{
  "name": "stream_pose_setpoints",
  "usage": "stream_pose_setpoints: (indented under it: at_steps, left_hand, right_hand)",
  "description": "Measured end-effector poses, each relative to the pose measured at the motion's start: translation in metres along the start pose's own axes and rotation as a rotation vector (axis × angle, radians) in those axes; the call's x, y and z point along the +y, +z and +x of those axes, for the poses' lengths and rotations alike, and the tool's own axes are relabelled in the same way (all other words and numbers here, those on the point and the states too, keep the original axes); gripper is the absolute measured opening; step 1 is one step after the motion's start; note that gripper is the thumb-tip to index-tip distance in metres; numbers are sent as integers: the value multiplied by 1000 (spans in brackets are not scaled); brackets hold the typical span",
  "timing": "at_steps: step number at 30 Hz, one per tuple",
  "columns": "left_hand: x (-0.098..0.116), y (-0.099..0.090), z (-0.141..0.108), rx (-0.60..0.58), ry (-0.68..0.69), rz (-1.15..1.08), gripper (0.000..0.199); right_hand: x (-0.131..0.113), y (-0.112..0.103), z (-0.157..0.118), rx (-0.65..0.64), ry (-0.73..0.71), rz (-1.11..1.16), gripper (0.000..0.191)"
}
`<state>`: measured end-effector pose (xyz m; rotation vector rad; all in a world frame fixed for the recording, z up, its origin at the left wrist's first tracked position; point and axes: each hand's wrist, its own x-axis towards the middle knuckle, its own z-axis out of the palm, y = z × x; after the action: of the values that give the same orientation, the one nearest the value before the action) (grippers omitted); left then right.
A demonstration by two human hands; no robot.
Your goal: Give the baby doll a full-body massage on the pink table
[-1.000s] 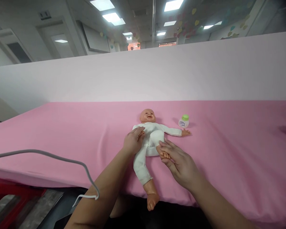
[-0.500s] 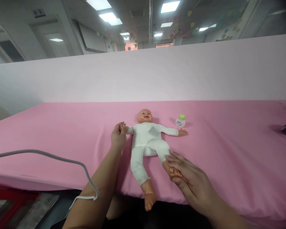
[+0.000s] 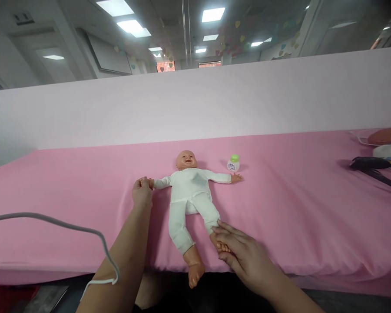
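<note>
A baby doll (image 3: 190,187) in a white suit lies face up on the pink sheet, its bare feet toward me. My left hand (image 3: 142,191) is closed around the doll's hand on the left side, and that arm is stretched out sideways. My right hand (image 3: 239,250) holds the doll's foot on the right side, fingers over the lower leg and thumb by the toes. The doll's other foot (image 3: 195,269) hangs past the near edge. Beside its free hand stands a small clear bottle (image 3: 233,163) with a green lid.
The pink sheet (image 3: 296,187) covers the table up to a white panel (image 3: 195,108), with glass above. A black object with straps (image 3: 371,163) lies at the right edge, near a tray with brownish and white items. A grey cable (image 3: 65,224) crosses my left forearm.
The doll's held arm has been drawn outward to the left, away from its body. Its held leg is straighter, pulled toward me. The view has turned right.
</note>
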<state>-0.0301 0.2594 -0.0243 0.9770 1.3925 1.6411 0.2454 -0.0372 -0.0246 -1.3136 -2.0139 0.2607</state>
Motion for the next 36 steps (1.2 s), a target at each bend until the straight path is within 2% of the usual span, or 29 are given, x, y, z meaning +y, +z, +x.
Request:
stream_pose_setpoints:
  at_steps: [5,9,12,16,19,21,27,31,36]
  left_hand:
    - [-1,-4,1,17,37,57,21]
    - [12,-2,-15,-42,191,165,25]
    - [24,7,-38,-164,319,294,29]
    - [30,20,-65,-425,474,470,32]
    - [29,24,-73,-616,618,605,36]
    - [28,23,-73,-668,670,668,37]
    - [24,19,-68,-651,659,681,38]
    - [24,18,-62,-524,523,564,35]
    - [26,8,-46,-347,325,341,35]
  right_hand:
    - [0,-12,9,79,-41,44,31]
    - [3,-21,27,172,-79,50,33]
    - [4,-26,46,184,-87,44,32]
    - [5,-30,75,148,-68,46,29]
    - [5,-30,95,105,-60,54,27]
    - [6,-28,104,93,-53,62,26]
    - [6,-22,110,94,-33,60,24]
    - [5,-26,95,133,-27,46,27]
    - [3,-33,60,146,-21,4,35]
